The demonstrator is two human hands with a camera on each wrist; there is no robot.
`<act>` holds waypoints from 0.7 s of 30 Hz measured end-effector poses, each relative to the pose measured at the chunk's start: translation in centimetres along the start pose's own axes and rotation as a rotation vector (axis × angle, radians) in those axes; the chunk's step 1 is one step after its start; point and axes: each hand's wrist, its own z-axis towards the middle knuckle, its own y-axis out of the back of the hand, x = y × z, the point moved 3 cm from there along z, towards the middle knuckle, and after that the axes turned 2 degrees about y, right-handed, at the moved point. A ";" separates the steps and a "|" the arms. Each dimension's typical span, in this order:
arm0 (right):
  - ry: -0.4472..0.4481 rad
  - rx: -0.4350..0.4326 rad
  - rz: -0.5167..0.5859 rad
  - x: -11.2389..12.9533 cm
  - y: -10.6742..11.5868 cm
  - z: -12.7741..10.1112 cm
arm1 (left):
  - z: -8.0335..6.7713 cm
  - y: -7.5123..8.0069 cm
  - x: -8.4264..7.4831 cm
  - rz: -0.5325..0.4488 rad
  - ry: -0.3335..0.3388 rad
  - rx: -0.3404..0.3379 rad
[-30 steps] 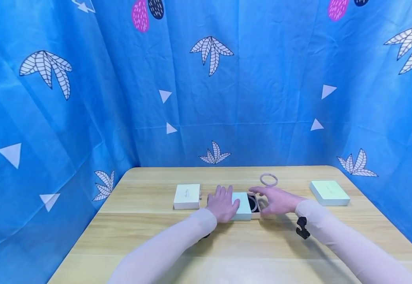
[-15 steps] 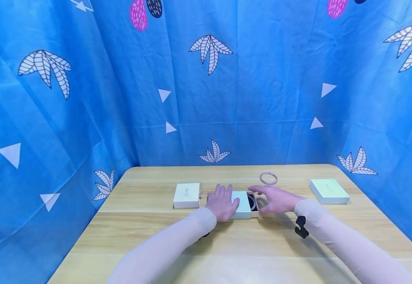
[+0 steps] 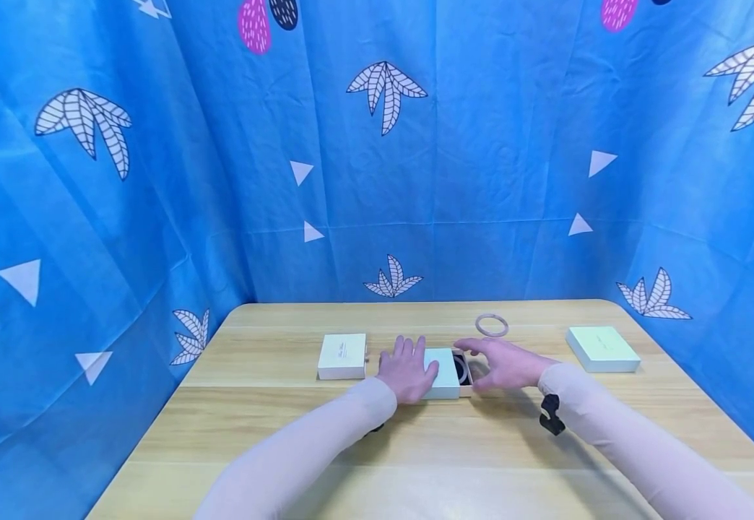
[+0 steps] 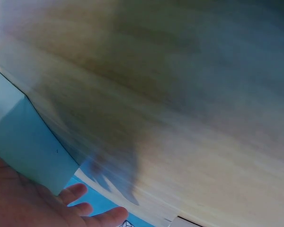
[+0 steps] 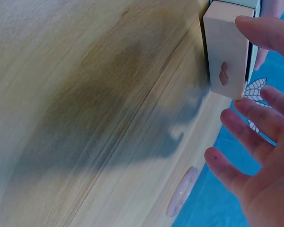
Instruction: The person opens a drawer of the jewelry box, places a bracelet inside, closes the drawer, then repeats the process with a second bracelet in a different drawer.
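A pale green box sleeve (image 3: 443, 373) lies mid-table with its drawer (image 3: 466, 370) partly slid out to the right. A dark ring-shaped bracelet (image 3: 461, 369) shows inside the drawer. My left hand (image 3: 406, 374) rests flat on the sleeve's left part, fingers straight; the left wrist view shows the palm (image 4: 19, 201) against the sleeve (image 4: 23, 146). My right hand (image 3: 505, 365) is spread open at the drawer's end. In the right wrist view the drawer's end face (image 5: 226, 52) has a small notch, with the right hand's fingers (image 5: 255, 137) just beside it.
A pink bangle (image 3: 492, 326) lies on the wooden table (image 3: 416, 440) behind my right hand, and is also in the right wrist view as the bangle (image 5: 182, 191). A white box (image 3: 342, 357) sits to the left and a pale green box (image 3: 602, 349) at the right. Blue patterned cloth surrounds the table.
The drawer looks slid slightly further into its sleeve. Both hands stay almost where they were.
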 end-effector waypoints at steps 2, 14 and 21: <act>0.002 -0.001 -0.003 -0.1 0.0 0.0 | 0.0 0.0 0.0 0.004 -0.001 -0.002; -0.001 -0.002 0.007 -0.1 -0.2 0.2 | -0.1 0.0 0.0 -0.011 -0.008 -0.018; 0.012 -0.005 0.019 -0.2 -0.4 0.3 | 0.1 -0.1 0.0 -0.013 0.002 -0.002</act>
